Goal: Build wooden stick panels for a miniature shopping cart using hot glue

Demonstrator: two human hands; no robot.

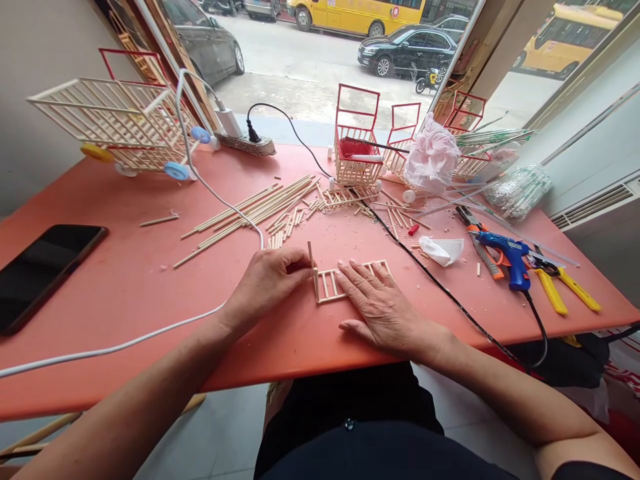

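Observation:
A small ladder-like frame of thin wooden sticks (327, 285) lies flat near the front edge of the orange table. Spread over its right part, my right hand (373, 300) presses down with the fingers stretched out. My left hand (280, 277) pinches a short wooden stick (310, 253) that stands upright at the frame's left end, thumb and finger closed on it. Beyond the hands lie a pile of long wooden sticks (260, 212) and several short cut pieces (285, 227).
Finished miniature shopping carts (125, 123) stand at the back left and a smaller cart (357, 157) at the back. A blue glue gun (510, 253) and yellow-handled pliers (565, 287) lie right. A black phone (50, 270) lies left. White and black cables cross the table (215, 363).

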